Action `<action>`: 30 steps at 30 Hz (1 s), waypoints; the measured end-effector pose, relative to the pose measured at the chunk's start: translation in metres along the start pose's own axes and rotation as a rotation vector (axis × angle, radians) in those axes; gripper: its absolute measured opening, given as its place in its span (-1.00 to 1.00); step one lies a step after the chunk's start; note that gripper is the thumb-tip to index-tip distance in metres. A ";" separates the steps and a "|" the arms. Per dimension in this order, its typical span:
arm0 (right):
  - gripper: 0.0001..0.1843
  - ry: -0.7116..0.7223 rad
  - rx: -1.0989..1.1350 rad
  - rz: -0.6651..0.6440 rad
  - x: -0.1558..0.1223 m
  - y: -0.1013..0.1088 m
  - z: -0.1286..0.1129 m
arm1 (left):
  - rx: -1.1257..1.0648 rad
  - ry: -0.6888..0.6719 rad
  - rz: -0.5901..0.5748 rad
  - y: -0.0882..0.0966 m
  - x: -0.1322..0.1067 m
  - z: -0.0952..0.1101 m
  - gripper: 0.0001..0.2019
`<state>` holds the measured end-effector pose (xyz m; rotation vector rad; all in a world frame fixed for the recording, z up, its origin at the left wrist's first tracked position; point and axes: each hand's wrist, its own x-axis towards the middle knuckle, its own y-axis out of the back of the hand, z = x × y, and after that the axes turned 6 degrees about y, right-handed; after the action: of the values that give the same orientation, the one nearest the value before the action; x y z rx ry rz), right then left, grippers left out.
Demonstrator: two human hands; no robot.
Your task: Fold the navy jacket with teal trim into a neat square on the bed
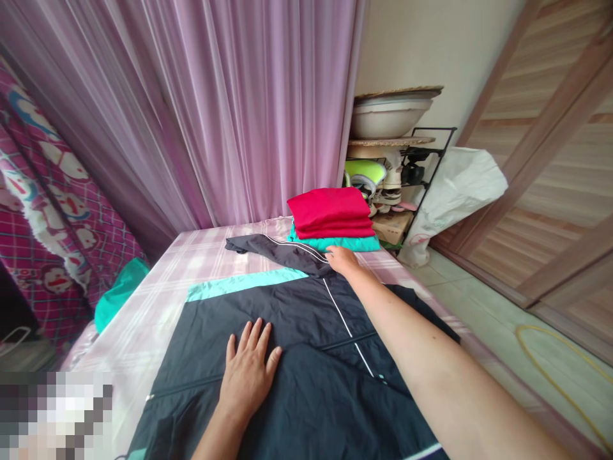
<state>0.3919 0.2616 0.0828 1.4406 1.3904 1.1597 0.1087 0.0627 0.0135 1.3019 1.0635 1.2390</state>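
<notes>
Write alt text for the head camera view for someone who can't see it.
A person's left hand rests flat on a dark jacket spread over a checked cloth, while the right hand touches its white-striped sleeve. Beyond the sleeve, folded red fabric sits on turquoise fabric, in front of a purple curtain.

left fingers (254, 335) spread flat, right arm (421, 351) outstretched

"What do you have past the far edge of your table (148, 300)?"
"A purple curtain (268, 115) in long folds."
"And near your far right corner?"
"A black rack (433, 151) bearing a white basin (390, 118), a pale wall (407, 38) behind, a white bag (454, 191) just beside."
"Off your right edge?"
"You have tiled floor (479, 326), a yellow cord (518, 332), then wooden doors (565, 191)."
</notes>
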 end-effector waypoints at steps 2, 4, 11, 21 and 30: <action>-0.46 0.019 0.022 -0.027 0.016 -0.011 -0.005 | -0.004 -0.002 0.003 -0.002 -0.001 -0.001 -0.45; -0.36 0.044 0.038 -0.055 0.027 -0.020 -0.010 | -0.007 -0.009 0.013 -0.003 -0.001 -0.001 -0.45; -0.60 -0.054 -0.027 0.098 0.033 -0.026 -0.018 | -0.013 -0.005 -0.005 0.000 -0.003 0.000 -0.43; -0.47 -0.078 -0.044 0.269 0.009 -0.024 -0.016 | -0.030 -0.002 -0.004 0.001 -0.002 0.002 -0.43; -0.59 0.395 -0.135 0.021 -0.002 -0.036 -0.034 | -0.042 0.003 -0.017 0.005 -0.003 0.004 -0.42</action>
<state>0.3497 0.2608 0.0567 1.1740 1.5254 1.5825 0.1127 0.0590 0.0185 1.2567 1.0433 1.2441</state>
